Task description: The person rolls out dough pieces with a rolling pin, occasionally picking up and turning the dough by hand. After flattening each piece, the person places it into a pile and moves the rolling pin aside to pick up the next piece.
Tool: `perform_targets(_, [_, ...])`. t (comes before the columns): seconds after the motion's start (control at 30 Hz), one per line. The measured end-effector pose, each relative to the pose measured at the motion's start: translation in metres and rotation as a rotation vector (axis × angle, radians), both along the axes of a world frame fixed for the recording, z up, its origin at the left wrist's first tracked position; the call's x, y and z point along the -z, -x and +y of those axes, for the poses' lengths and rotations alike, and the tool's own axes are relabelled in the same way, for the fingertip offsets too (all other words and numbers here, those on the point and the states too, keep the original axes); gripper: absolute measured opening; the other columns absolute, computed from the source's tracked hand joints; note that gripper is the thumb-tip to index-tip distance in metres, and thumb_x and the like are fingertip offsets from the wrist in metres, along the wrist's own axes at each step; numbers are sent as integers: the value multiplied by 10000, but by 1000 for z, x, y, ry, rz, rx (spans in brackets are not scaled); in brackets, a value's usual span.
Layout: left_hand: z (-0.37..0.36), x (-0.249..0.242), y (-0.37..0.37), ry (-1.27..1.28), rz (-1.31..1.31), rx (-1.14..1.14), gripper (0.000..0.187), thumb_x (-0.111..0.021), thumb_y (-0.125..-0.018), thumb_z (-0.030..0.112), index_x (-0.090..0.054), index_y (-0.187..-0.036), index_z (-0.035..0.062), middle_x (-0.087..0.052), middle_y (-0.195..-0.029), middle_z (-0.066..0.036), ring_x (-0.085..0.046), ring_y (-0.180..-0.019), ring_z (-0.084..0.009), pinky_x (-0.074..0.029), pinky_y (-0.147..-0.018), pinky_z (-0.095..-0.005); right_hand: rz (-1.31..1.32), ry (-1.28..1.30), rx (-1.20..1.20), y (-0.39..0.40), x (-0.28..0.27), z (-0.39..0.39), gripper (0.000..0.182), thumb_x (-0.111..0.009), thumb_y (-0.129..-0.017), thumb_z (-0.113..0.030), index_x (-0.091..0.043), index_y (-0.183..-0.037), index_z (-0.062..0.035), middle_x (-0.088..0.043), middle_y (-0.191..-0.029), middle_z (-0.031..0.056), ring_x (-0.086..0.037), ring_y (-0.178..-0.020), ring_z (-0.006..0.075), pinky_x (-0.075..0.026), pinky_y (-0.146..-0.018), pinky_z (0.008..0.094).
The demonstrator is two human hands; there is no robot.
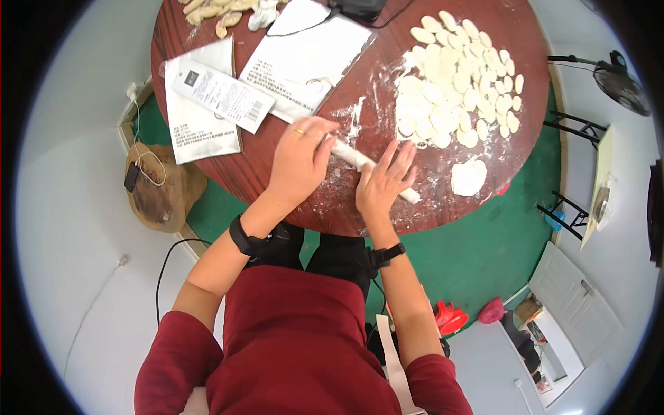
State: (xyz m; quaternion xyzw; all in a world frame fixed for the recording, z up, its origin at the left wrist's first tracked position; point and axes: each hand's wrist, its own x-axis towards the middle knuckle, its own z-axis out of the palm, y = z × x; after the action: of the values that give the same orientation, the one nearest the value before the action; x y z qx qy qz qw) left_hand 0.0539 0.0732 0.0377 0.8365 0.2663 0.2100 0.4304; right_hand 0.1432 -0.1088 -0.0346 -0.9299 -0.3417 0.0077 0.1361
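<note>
A floury rolling pin (351,155) lies slantwise near the front edge of the round table. My left hand (303,153), with a ring on one finger, is bent over its upper-left part, fingers together. On the lower-right part rests my right hand (384,181), palm down, with its fingers stretched out and spread. Whatever lies under the pin and palms is hidden. To the right of my right hand is a stack of thin, round dough wrappers (469,178). Many small flattened dough pieces (453,83) cover the table's right side, dusted with flour.
White printed packets (308,59) and a label card (221,93) lie left on the red-brown table (377,90). Lumpy dough pieces (204,10) and a black object (360,8) sit at the far edge. A wooden stump (162,194) stands on the left, a fan (620,86) on the right.
</note>
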Motion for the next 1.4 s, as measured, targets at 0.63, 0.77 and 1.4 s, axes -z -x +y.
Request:
perform_targets(0.63, [-39,32,-44,162,426,693,509,-938,-702,117,-733,-1163,48,-702,-1076,-144,-666,-1069,-349,-526,-924,-446,51,-112,-212,-41,-38,-101,270,-694,-883,-117,-616,-1141,-122,-642,-1078,41,-622,-1068,244,-424,-958,454])
perform_targets(0.77, [-41,-1,-51,368,382,647,336,-896,-760,112,-758,-1049,8,-755,-990,-161,-720,-939,-316,-548,-856,-406,-34,-125,-195,-46,-62,-105,264,-664,-885,-92,-610,-1142,-123,-640,-1045,38,-626,-1018,244,-431,-915,433])
perform_targets(1.4, [-41,-34,-39,431,124,400,479,-803,-854,8,-677,-1307,97,-657,-938,-30,-666,-913,-126,-570,-851,-301,295,80,-53,-66,-23,-89,308,-754,-877,-238,-603,-1122,-128,-675,-1094,113,-642,-1097,359,-431,-911,602])
